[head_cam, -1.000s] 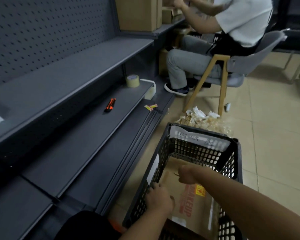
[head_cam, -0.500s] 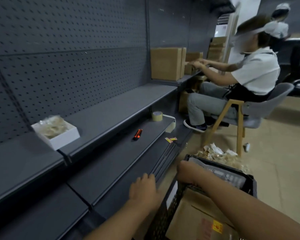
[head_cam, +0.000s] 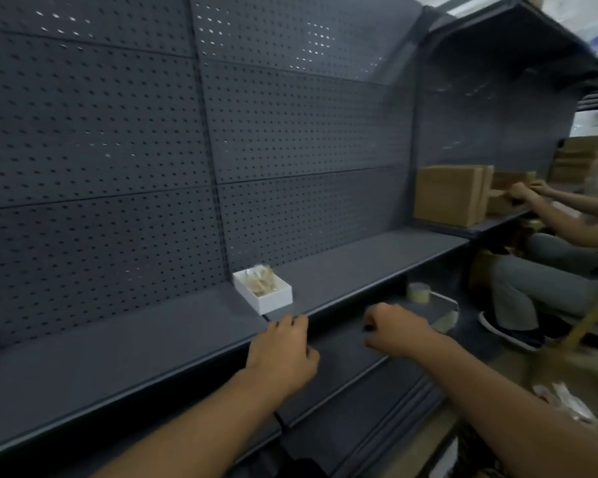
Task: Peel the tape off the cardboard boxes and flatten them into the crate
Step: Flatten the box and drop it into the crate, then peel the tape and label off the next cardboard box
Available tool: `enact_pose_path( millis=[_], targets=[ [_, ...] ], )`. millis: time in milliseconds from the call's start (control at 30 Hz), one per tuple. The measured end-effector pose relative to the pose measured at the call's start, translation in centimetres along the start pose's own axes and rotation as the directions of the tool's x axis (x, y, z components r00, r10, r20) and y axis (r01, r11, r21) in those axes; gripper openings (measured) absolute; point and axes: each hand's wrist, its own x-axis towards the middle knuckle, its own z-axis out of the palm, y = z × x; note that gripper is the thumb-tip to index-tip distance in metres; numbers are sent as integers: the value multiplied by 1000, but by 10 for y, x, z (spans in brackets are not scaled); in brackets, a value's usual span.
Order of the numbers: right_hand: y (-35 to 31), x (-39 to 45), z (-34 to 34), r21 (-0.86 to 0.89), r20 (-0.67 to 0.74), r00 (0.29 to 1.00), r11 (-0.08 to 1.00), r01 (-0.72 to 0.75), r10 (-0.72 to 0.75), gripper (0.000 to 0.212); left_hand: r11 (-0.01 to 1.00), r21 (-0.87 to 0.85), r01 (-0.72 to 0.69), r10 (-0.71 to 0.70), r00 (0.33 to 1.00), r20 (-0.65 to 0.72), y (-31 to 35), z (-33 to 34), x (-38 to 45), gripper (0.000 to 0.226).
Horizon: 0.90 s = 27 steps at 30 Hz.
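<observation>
- The left hand [head_cam: 283, 353] is hovering at the front edge of the dark grey metal shelf [head_cam: 118, 360], back of the hand up, fingers bent downward and holding nothing; whether the fingertips are touching the shelf edge cannot be told.
- The right hand [head_cam: 394, 331] is hanging over the lower dark grey shelf [head_cam: 346, 353], fingers curled loosely inward; no object is showing in it, though blur is leaving the grip uncertain.
- Both forearms are reaching in from the bottom of the view, well apart from each other.
- A small white open box [head_cam: 265, 291] holding pale crumpled scraps is sitting on the upper shelf, just beyond the left hand and against the dark grey perforated back panel [head_cam: 118, 167].
- A roll of tan packing tape [head_cam: 418, 291] is lying on the lower shelf, just beyond the right hand, beside a pale tape dispenser [head_cam: 444, 313].
- The brown cardboard boxes [head_cam: 449, 196] are standing upright on a shelf section further to the right, well apart from both hands.
- More stacked brown cardboard [head_cam: 579, 160] is showing behind them at the far right.
- A second person's hands [head_cam: 522, 193] are resting against the boxes on that shelf; that person is sitting, grey trousers [head_cam: 546, 281] and a dark shoe [head_cam: 511, 331] visible.
- A heap of pale crumpled tape scraps [head_cam: 567, 401] is lying at the lower right edge, blurred.
- The crate is not showing clearly in this view.
</observation>
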Motion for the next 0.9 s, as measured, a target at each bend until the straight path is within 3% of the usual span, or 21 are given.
enact_pose_path(
  millis=[233,400,733,900],
  targets=[
    [-79,5,-6,38,-217,950,971,236,-222,50,984,84,154,-140,978,-153,-72,-63,-36,48],
    [-143,13,0,51,-320,882,924,379,-345,53,947,163,278,-231,938,-258,-123,-91,-66,48],
    [-279,43,16,77,-305,763,783,617,-570,51,782,309,542,-434,828,-354,-227,-125,-148,48],
    [-351,40,19,103,-299,708,716,691,-640,43,736,268,622,-504,767,-397,-277,-148,-188,49]
  ],
)
